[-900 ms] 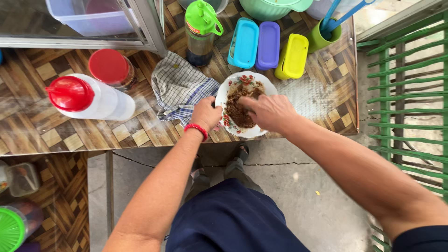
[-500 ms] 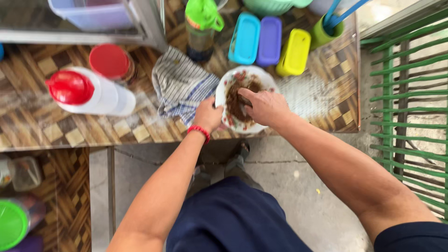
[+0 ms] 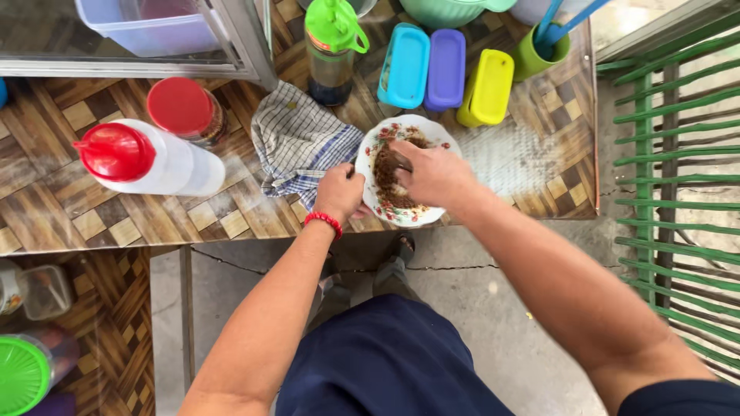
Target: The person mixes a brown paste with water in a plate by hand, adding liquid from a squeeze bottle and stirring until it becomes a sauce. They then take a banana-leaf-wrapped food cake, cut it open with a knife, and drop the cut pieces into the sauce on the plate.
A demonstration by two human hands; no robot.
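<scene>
Brown food (image 3: 389,181) sits in a flowered plate (image 3: 432,135). Left hand (image 3: 339,192) grips its rim, which should keep it steady, while right hand (image 3: 435,173) presses fingers into the food.

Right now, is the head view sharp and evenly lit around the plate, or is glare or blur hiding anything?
Head view: sharp on the round floral-rimmed white plate, the left hand and the right hand; a pale bright patch washes out the wood-patterned tabletop right of the plate; the outdoor strip by the green metal railing is brighter; straight edges bow near the frame borders.
</scene>
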